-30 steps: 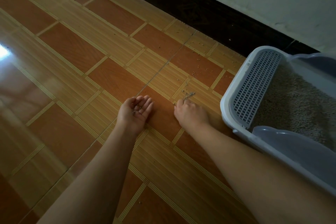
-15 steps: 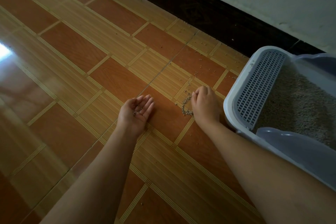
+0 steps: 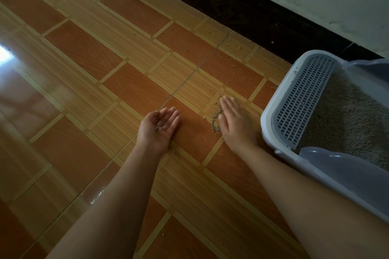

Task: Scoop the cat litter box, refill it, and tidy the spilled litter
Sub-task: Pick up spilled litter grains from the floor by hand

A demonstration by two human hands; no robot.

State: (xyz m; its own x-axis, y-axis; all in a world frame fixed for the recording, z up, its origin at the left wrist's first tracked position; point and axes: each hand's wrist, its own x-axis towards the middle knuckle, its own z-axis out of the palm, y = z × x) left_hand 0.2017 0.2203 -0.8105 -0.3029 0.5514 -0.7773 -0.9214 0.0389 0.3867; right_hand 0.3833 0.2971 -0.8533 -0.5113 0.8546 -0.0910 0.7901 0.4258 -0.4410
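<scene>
A white litter box with a grey grille step stands on the floor at the right, filled with beige litter. My left hand rests palm up on the floor, cupped, with a few litter grains in the palm. My right hand lies flat on the tiles just left of the box, fingers straight. A small line of spilled litter sits against its thumb side. More loose grains are scattered on the tiles toward the wall.
The floor is glossy orange and tan tile with a bright glare patch at the left. A dark skirting strip and a pale wall run along the back. A translucent grey hood edge borders the box's near side.
My right hand has gone from curled to flat and shifted right and forward, with the spilled grains gathered into a line beside it. My left hand has stayed cupped in place.
</scene>
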